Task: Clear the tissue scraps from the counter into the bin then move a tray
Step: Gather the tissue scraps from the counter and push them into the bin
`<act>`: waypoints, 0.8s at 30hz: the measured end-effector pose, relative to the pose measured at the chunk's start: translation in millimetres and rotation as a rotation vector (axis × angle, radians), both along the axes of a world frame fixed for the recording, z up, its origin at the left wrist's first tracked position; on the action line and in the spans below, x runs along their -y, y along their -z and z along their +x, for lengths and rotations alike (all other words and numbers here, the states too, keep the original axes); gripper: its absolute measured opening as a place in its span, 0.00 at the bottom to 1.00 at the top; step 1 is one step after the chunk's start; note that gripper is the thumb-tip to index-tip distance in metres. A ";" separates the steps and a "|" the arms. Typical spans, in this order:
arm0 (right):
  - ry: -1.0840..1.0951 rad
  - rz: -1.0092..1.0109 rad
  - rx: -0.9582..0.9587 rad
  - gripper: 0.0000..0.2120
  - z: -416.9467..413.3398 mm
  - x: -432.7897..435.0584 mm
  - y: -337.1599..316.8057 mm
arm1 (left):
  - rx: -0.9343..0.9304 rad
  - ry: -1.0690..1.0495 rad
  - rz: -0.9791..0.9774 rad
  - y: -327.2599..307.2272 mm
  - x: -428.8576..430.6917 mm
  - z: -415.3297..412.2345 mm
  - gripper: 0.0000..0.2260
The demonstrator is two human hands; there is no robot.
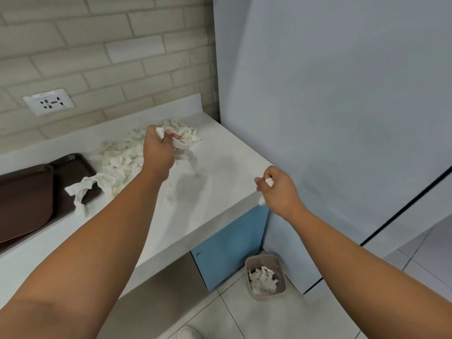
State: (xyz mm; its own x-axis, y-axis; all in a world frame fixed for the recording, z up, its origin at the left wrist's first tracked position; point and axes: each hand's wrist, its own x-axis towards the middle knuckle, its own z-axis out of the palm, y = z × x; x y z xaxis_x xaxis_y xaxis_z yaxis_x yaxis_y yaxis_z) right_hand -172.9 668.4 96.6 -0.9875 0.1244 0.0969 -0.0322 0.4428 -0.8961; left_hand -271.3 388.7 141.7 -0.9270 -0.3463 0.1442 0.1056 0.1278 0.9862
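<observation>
White tissue scraps (122, 157) lie heaped on the pale counter (215, 182) near the back wall. My left hand (159, 148) is over the heap and grips a wad of tissue, with more scraps trailing below it. Past the counter's right corner, my right hand (276, 189) holds a small bunch of tissue in curled fingers. A beige bin (281, 265) stands on the floor below, partly filled with tissue. Two dark brown trays (27, 199) sit stacked at the counter's left, and a long tissue strip (83, 189) drapes over the lower one's edge.
A brick-tiled wall with a white socket plate (49, 102) runs behind the counter. A pale blue-grey panel wall (342, 106) closes off the right side. Below the counter is a blue cabinet door (227, 243), and the floor is tiled.
</observation>
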 end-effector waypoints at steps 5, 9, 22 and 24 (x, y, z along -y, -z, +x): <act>-0.016 0.006 0.018 0.15 20.8 -24.5 10.5 | -0.005 -0.070 0.056 -10.6 -24.6 5.2 0.05; -0.041 0.046 0.021 0.12 25.1 -28.4 17.1 | 0.044 -0.082 -0.104 -7.8 -28.2 6.4 0.07; 0.030 0.015 0.023 0.26 -2.9 0.8 19.9 | 0.129 0.278 0.041 9.8 -78.5 17.7 0.20; 0.116 0.011 0.005 0.26 -6.1 -7.1 24.1 | 0.167 0.327 -0.030 21.5 -97.3 17.6 0.20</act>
State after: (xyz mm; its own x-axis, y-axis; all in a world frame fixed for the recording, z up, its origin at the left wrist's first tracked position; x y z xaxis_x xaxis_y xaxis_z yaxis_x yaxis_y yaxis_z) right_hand -179.0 675.5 72.5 -0.9671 0.2366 0.0937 0.0245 0.4533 -0.8910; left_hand -253.7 486.0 120.2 -0.9996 -0.0262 -0.0127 -0.0163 0.1429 0.9896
